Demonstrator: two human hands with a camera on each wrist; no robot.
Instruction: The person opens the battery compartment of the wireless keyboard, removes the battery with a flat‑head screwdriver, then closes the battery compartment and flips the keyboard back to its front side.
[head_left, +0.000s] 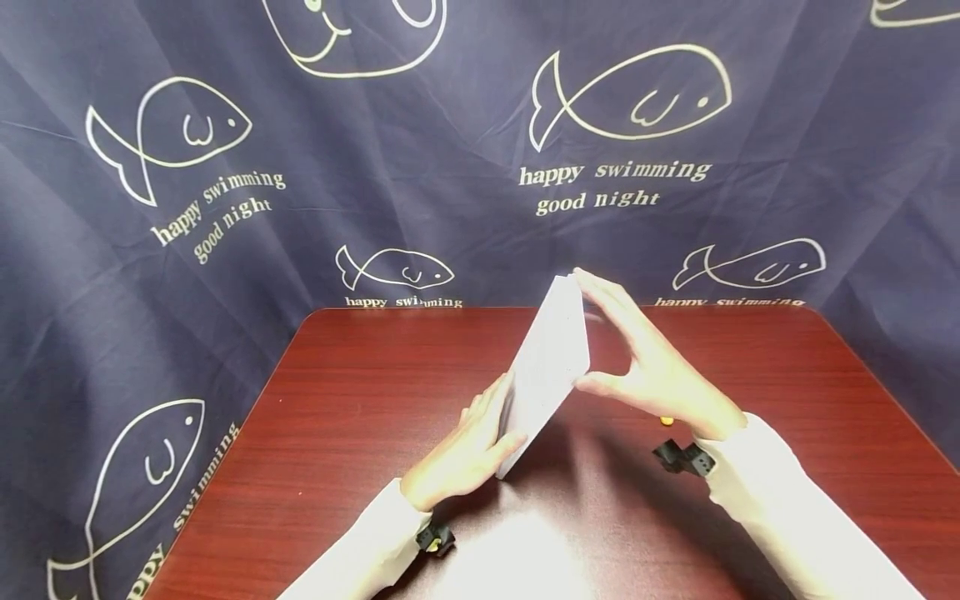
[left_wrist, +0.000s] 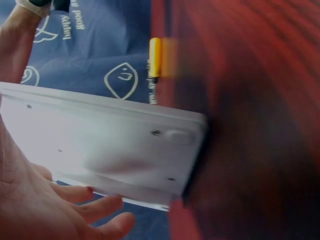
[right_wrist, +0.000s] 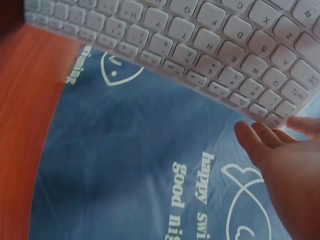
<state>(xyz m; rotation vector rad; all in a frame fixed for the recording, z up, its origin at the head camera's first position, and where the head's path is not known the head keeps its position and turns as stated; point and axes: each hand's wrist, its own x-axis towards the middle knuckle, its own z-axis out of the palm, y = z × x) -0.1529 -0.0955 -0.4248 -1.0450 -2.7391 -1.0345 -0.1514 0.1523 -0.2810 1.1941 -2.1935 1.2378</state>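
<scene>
A white keyboard (head_left: 551, 350) stands tilted up on the table, its plain underside toward the head view. In the left wrist view that underside (left_wrist: 110, 145) shows small screws and a foot; the right wrist view shows rows of keys (right_wrist: 215, 45). My left hand (head_left: 461, 454) holds the lower left part, thumb on the near edge and fingers along the far edge. My right hand (head_left: 648, 362) spans the raised end, fingertips at the upper corner and thumb at the right-hand corner. The keyboard's lowest corner is at or just above the tabletop.
A yellow pen-like thing with a dark tip (left_wrist: 155, 57) lies on the reddish wooden table (head_left: 360, 375), partly hidden by the right arm in the head view. Behind the table hangs a dark blue curtain (head_left: 465, 167) with fish drawings. Dark wrist cameras sit under both white sleeves.
</scene>
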